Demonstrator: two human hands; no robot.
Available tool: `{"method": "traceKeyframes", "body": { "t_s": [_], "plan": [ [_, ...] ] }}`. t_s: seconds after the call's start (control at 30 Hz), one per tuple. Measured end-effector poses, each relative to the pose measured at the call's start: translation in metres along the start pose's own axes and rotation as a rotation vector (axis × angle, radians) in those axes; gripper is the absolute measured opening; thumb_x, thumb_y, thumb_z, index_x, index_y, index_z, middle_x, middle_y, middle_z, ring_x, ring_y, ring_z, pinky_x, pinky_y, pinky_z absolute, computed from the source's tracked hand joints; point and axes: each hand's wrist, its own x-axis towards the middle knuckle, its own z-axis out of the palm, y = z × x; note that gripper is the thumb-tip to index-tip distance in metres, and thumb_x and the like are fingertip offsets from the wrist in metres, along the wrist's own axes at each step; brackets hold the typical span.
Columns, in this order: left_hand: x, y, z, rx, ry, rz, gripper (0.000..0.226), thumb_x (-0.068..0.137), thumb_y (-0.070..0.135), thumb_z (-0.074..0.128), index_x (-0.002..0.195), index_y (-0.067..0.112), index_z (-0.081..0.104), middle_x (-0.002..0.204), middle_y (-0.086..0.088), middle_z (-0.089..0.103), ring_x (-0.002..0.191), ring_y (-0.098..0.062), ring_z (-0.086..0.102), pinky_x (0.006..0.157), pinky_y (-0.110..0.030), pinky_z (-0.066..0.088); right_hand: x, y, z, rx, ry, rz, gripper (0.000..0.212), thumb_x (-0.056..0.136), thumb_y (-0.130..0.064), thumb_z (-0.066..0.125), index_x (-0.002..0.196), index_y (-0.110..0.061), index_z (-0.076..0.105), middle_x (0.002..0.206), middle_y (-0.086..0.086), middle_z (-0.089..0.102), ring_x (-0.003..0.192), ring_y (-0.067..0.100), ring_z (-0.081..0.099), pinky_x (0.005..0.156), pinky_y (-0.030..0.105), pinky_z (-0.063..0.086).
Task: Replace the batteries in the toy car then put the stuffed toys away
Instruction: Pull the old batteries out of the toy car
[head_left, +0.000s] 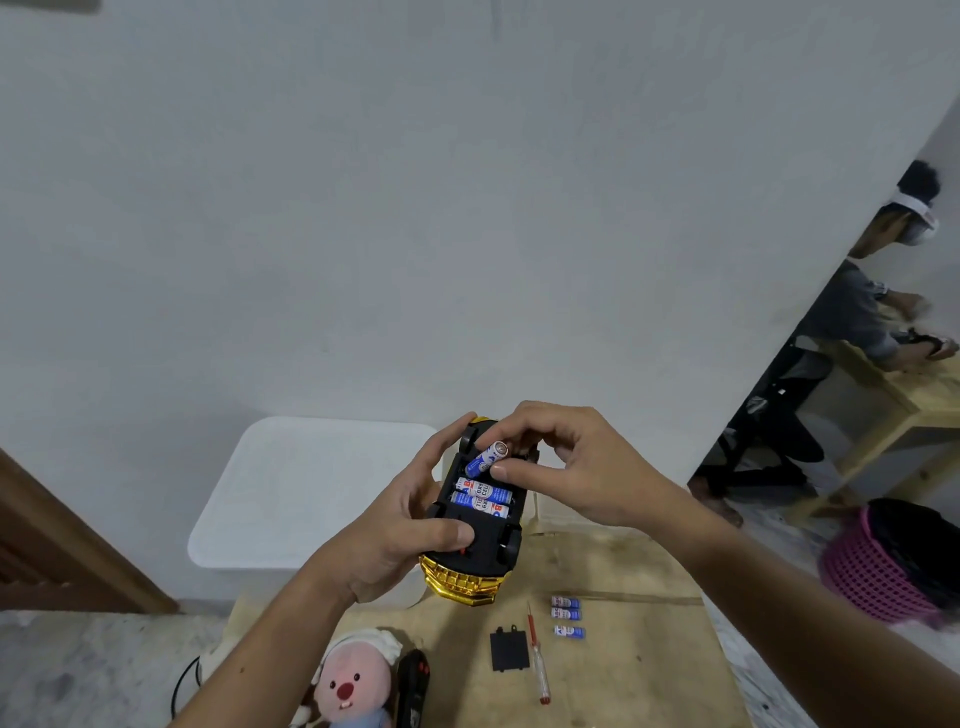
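Wooden counter (613, 571), pale and unfinished, carries the loose items and stands against a grey wall. White lidded bin (311, 488) sits on the floor beyond the counter's far left corner. Pink mesh basket (878, 566) with a dark liner stands at the right, off the counter.

Toy car (480, 519), gold body, black underside turned up, held above the counter's far edge. Left hand (400, 530) closed around the car's side, thumb pressed on the underside near the front wheels. Right hand (566, 462) pinches one blue-and-white battery (485, 459), tilted, its lower end at the open battery bay; two more batteries (483, 496) lie seated side by side in the bay.

Stuffed toy (353, 680), pink-faced with a white cap, at the counter's near left edge. Black remote (413, 686) just beside it. Black battery cover (509, 649) lies flat mid-counter. Red-handled screwdriver (537, 660) just right of the cover. Three spare batteries (566, 616) lie in a column near the screwdriver's tip.
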Motion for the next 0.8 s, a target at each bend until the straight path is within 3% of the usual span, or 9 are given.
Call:
{"method": "traceKeyframes", "body": {
  "t_s": [0.2,0.3,0.4,0.53,0.6,0.8],
  "plan": [
    [-0.002,-0.004,0.006,0.031,0.021,0.041,0.108,0.076,0.006,0.081,0.16,0.047,0.028,0.143,-0.025,0.062,0.117,-0.044,0.067,0.101,-0.049,0.055,0.002,0.003,-0.001,0.236,0.107,-0.032,0.018,0.093,-0.004,0.076,0.11,-0.005,0.073,0.111,0.01,0.075,0.106,0.034,0.07,0.094,0.047,0.059],
    [-0.002,-0.005,0.004,0.055,0.037,0.05,0.11,0.076,0.005,0.082,0.161,0.048,0.026,0.137,-0.028,0.065,0.112,-0.039,0.07,0.098,-0.045,0.056,0.004,-0.001,-0.003,0.371,0.169,-0.023,0.013,0.093,0.001,0.072,0.105,0.002,0.067,0.108,0.018,0.077,0.103,0.03,0.074,0.092,0.043,0.061],
    [-0.004,-0.006,-0.001,0.07,0.045,0.054,0.11,0.077,0.005,0.082,0.16,0.051,0.026,0.136,-0.026,0.066,0.114,-0.039,0.07,0.099,-0.045,0.055,0.006,-0.005,-0.004,0.389,0.148,-0.001,0.012,0.1,0.003,0.062,0.11,-0.003,0.066,0.094,0.017,0.078,0.092,0.026,0.074,0.087,0.036,0.06],
    [-0.008,-0.005,-0.004,0.101,0.048,0.066,0.111,0.079,0.004,0.083,0.159,0.054,0.026,0.134,-0.028,0.065,0.114,-0.041,0.068,0.101,-0.048,0.055,0.006,-0.005,-0.003,0.308,0.053,0.039,0.019,0.106,-0.001,0.052,0.117,-0.01,0.065,0.077,0.009,0.065,0.072,0.018,0.057,0.072,0.025,0.048],
    [-0.009,-0.004,-0.004,0.12,0.043,0.074,0.112,0.079,0.003,0.083,0.16,0.053,0.024,0.134,-0.028,0.065,0.115,-0.041,0.068,0.101,-0.047,0.055,0.006,-0.007,0.0,0.29,0.006,0.05,0.022,0.103,-0.001,0.049,0.117,-0.009,0.065,0.08,-0.001,0.059,0.073,0.013,0.052,0.071,0.021,0.044],
    [-0.013,-0.003,-0.003,0.129,0.035,0.084,0.112,0.081,0.0,0.082,0.161,0.051,0.024,0.14,-0.027,0.062,0.118,-0.041,0.067,0.1,-0.047,0.055,0.006,-0.013,0.006,0.091,-0.056,0.079,0.015,0.107,-0.012,0.057,0.105,-0.013,0.072,0.098,-0.011,0.073,0.094,0.006,0.067,0.083,0.024,0.053]
  ]
}}
